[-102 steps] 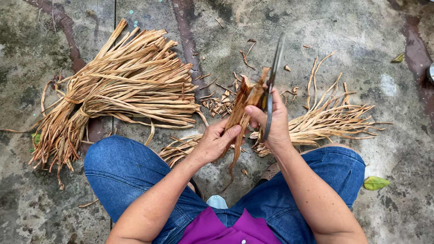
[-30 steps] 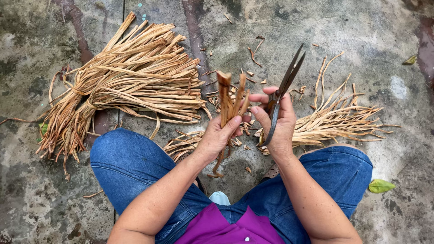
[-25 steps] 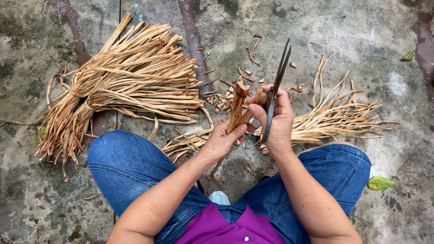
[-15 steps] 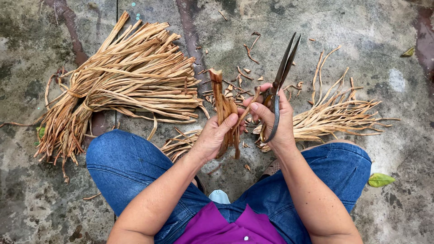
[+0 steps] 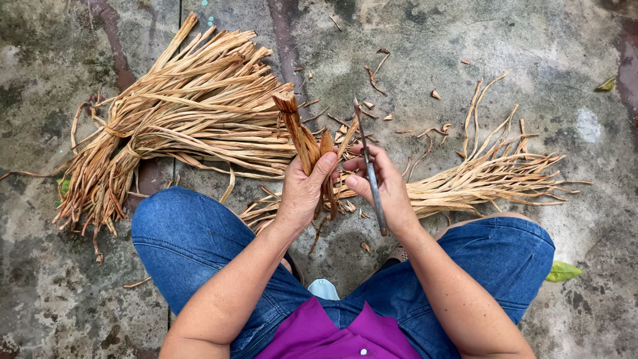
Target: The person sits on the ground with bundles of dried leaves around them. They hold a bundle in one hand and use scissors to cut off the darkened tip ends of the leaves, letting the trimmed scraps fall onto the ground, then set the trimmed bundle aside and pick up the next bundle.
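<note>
My left hand [image 5: 304, 193] grips a small bunch of dried brown stalks [image 5: 297, 126], their cut ends pointing up and away from me. My right hand [image 5: 387, 189] holds a pair of dark metal scissors [image 5: 369, 169], blades closed and pointing away, just right of the stalks. Both hands are together above the ground between my knees. A large tied bundle of dried straw-coloured strips [image 5: 166, 126] lies at the left. A smaller loose heap of strips [image 5: 485, 179] lies at the right, partly under my right hand.
I sit on stained concrete ground [image 5: 465, 46] in blue jeans [image 5: 193, 239] and a purple top. Small cut scraps [image 5: 392, 116] are scattered ahead of my hands. A green leaf [image 5: 562, 271] lies by my right knee.
The scissors' blades have closed and swung left to point straight away. The stalk bunch in my left hand has tilted, its cut ends now leaning left.
</note>
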`<act>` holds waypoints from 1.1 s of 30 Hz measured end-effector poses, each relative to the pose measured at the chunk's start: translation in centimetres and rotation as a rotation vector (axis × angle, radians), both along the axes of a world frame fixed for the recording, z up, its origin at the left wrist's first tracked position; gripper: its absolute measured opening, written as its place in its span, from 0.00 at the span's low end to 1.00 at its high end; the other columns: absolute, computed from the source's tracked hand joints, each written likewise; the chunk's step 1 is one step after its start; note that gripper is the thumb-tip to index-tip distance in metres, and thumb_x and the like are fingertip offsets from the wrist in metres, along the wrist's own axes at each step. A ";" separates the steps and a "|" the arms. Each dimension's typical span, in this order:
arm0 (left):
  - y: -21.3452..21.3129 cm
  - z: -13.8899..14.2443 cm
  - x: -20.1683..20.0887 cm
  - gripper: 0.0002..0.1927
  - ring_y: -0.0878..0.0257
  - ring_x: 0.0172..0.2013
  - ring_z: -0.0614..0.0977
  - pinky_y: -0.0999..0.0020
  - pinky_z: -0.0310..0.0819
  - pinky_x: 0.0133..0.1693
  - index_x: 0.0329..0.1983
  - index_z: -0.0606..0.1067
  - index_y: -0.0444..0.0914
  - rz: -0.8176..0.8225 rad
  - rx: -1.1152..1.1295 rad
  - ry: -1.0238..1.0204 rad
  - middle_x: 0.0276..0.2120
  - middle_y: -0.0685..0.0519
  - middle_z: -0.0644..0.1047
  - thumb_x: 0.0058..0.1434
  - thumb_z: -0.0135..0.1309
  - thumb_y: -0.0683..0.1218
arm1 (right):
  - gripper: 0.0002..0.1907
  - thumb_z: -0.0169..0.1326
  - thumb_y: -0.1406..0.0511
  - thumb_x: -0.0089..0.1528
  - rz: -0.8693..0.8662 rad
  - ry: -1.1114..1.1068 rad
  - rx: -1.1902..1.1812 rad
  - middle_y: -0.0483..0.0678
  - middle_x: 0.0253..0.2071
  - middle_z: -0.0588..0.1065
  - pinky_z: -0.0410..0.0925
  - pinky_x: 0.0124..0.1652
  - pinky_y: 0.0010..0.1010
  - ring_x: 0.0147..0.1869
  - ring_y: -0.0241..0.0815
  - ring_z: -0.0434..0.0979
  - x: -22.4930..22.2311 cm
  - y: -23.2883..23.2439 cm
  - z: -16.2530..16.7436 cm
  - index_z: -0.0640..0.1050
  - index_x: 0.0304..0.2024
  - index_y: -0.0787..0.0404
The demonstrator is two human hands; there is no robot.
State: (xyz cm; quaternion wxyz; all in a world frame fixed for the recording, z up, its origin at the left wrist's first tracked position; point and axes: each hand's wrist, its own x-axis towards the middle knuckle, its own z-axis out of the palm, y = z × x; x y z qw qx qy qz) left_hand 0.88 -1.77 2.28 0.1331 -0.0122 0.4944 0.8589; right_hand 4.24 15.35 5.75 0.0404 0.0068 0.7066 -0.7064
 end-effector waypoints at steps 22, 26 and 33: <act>0.4 -0.9 0.0 0.21 0.72 0.39 0.79 0.76 0.79 0.41 0.65 0.73 0.36 -0.131 0.023 -0.007 0.40 0.55 0.78 0.71 0.55 0.46 | 0.20 0.61 0.72 0.67 -0.267 0.201 -0.026 0.42 0.40 0.75 0.69 0.39 0.18 0.42 0.28 0.74 0.6 -0.9 -0.2 0.70 0.60 0.62; 0.6 -1.1 0.5 0.22 0.74 0.38 0.75 0.77 0.75 0.41 0.67 0.73 0.38 -0.196 -0.022 0.020 0.51 0.59 0.79 0.71 0.54 0.48 | 0.21 0.58 0.76 0.67 -0.191 0.295 -0.067 0.49 0.49 0.79 0.75 0.47 0.23 0.48 0.33 0.79 0.9 -1.1 0.3 0.68 0.60 0.61; 1.8 -1.5 1.2 0.20 0.69 0.42 0.81 0.73 0.81 0.44 0.66 0.71 0.36 -0.247 -0.209 0.153 0.47 0.52 0.80 0.75 0.51 0.49 | 0.26 0.60 0.76 0.62 -0.210 0.135 -0.143 0.50 0.53 0.78 0.75 0.36 0.24 0.42 0.31 0.77 0.1 -1.3 0.6 0.68 0.60 0.60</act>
